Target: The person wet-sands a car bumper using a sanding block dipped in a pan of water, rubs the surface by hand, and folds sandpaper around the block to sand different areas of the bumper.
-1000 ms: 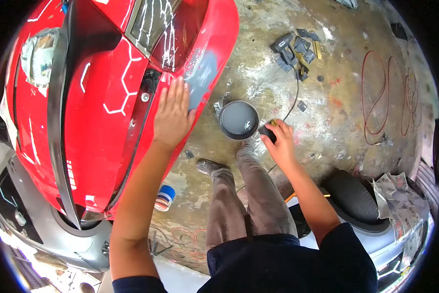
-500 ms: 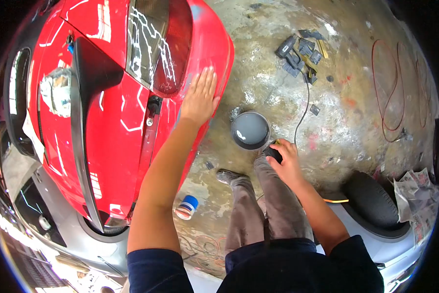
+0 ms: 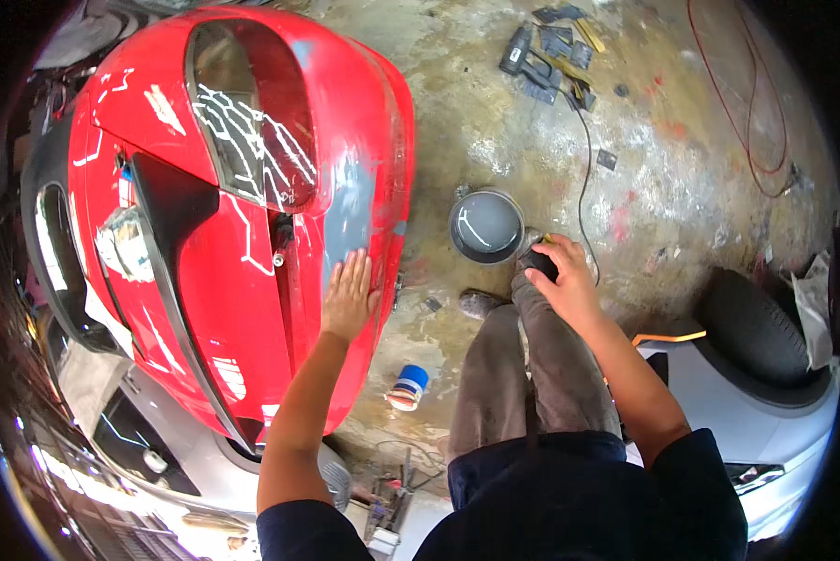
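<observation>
My left hand [image 3: 349, 292] lies flat, fingers stretched, on the red car's bumper [image 3: 380, 271]. Its fingertips touch the lower end of a grey primer patch [image 3: 348, 220] beside the tail light [image 3: 284, 140]. In my right hand [image 3: 572, 280] is a black block [image 3: 540, 264], apparently a sanding block, with a bit of yellow at its upper edge. My fingers curl round it and partly cover it, just above my leg. A round bucket of greyish water [image 3: 487, 226] stands on the floor close to that hand.
A heat gun [image 3: 518, 56] lies among dark sandpaper pieces [image 3: 558, 42], its cord [image 3: 587, 178] running across the floor. A blue-and-white tub [image 3: 408, 388] stands near my legs. A red hose [image 3: 752, 140] and a tyre [image 3: 752, 323] are at the right. A black spoiler [image 3: 172, 271] juts from the car.
My left hand has slid down the bumper, from beside the tail light to below it, uncovering the grey patch. The view has shifted; my right hand still holds the black block.
</observation>
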`<state>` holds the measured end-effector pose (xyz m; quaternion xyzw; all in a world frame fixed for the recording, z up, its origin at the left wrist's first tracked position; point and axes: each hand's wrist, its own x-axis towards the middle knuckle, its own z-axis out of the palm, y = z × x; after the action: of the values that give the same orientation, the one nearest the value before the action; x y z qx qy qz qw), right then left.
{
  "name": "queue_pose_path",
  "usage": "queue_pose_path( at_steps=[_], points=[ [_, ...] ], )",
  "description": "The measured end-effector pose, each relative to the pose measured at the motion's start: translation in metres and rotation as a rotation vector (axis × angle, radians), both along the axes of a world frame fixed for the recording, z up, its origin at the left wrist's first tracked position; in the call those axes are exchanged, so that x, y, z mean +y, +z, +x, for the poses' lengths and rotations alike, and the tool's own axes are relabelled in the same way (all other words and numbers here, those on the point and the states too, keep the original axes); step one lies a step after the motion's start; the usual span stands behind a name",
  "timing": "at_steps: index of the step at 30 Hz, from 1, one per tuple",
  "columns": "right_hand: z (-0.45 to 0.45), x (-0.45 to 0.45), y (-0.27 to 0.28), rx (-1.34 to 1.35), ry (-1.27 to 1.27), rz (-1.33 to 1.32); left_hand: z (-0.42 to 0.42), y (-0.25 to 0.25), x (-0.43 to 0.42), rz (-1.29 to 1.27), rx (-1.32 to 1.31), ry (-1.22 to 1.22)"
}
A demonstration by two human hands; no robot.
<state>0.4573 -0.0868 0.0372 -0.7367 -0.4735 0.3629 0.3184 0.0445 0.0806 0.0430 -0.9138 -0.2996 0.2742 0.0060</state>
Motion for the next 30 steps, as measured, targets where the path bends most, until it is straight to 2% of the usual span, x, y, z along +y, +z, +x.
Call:
queue_pose_path(
  at_steps=[4, 7, 10, 13, 18, 24, 30],
  points=[
    [0.008, -0.024, -0.007, -0.011, -0.068, 0.001, 0.005, 0.011, 0.014, -0.026, 0.058, -0.078],
    [-0.002, -0.038, -0.005, -0.009, -0.120, -0.041, 0.054, 0.009, 0.072, 0.106, 0.127, -0.272],
    [-0.023, -0.053, -0.006, -0.030, -0.144, -0.037, 0.114, -0.003, 0.133, 0.203, 0.150, -0.356],
    [-0.050, -0.058, 0.006, -0.011, -0.145, -0.028, 0.137, -0.011, 0.156, 0.218, 0.141, -0.399],
    [-0.092, -0.069, 0.014, 0.007, -0.125, -0.023, 0.107, 0.000, 0.123, 0.175, 0.142, -0.388],
    [-0.129, -0.067, 0.019, 0.002, -0.126, 0.036, 0.006, 0.003, 0.030, 0.073, 0.072, -0.300],
    [-0.159, -0.055, 0.030, 0.022, 0.003, 0.010, -0.079, -0.001, -0.046, 0.033, -0.012, -0.206]
  ],
)
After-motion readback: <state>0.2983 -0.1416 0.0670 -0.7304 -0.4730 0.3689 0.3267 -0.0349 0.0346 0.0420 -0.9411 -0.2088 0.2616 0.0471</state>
